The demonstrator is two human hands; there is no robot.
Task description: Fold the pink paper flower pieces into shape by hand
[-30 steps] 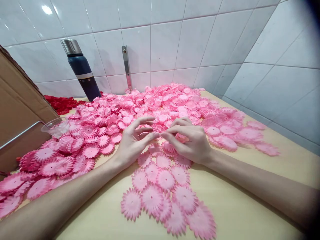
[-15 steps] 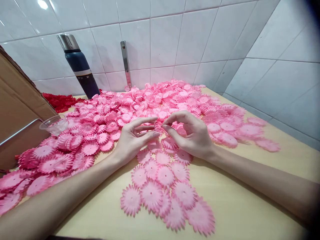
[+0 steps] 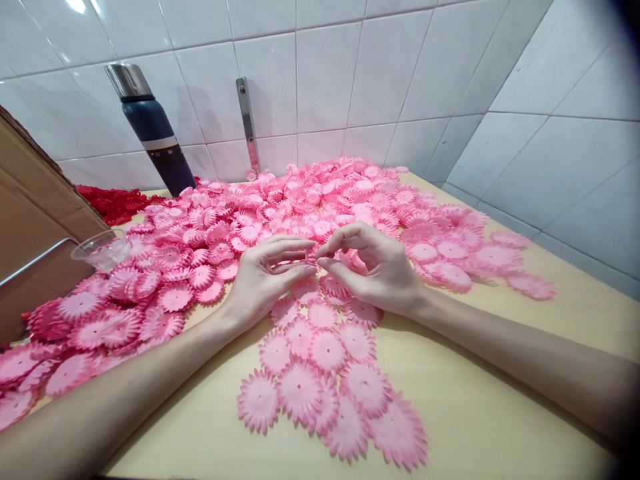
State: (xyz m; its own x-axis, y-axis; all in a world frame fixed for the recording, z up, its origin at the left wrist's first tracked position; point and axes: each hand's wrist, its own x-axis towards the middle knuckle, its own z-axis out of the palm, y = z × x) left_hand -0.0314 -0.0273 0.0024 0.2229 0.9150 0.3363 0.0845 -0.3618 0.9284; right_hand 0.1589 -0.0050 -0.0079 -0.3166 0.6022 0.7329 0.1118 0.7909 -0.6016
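Over the pile of pink paper-like petal discs, my left hand (image 3: 265,273) and my right hand (image 3: 377,270) meet fingertip to fingertip. A small pink petal disc (image 3: 310,257), seen nearly edge-on, sits between them. My left thumb and fingers are closed about it, and my right thumb and forefinger pinch at its right side. The fingertips hide most of this disc. Below the hands, a loose group of flat, scalloped pink discs (image 3: 327,351) with small centre holes lies on the pale yellow table (image 3: 475,393).
A large heap of pink discs (image 3: 220,233) spreads behind and to the left. Red petal pieces (image 3: 117,205) lie by a dark blue bottle (image 3: 159,140). A clear plastic cup (image 3: 103,252) tilts near a cardboard box (image 3: 43,220). White tiled walls (image 3: 325,73) stand behind and right.
My right hand has come slightly left, bringing its fingertips closer to my left hand. The disc between them now shows as a thinner edge. The whole view has shifted a little.
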